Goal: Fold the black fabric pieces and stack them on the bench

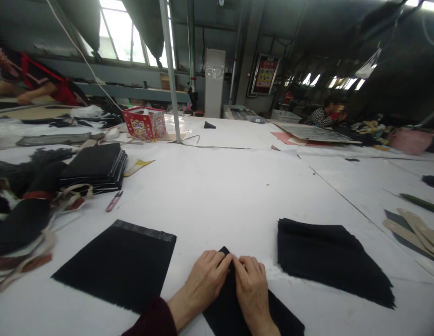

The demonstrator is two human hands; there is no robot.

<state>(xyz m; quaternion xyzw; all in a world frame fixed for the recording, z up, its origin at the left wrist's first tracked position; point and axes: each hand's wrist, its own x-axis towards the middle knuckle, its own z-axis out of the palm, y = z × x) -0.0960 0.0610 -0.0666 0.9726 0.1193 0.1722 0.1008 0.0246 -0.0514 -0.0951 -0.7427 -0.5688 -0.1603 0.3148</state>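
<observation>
The white surface bore a pointed black fabric piece at its near edge. A flat black rectangular cloth lay left of that piece, a stacked black cloth pile right. The left hand and right hand, side by side, pinched its tip.

**Black cloth piece at the near edge of the counter**

The black cloth piece is plain, dark and matte. It lies on the white counter turned cornerwise, with one pointed corner aimed away from the person and its lower part running out of the bottom of the view. Near that far corner the cloth is gathered into a narrow ridge, where the fingers of the left hand and the right hand meet and pinch it. The rest of it lies flat.
</observation>
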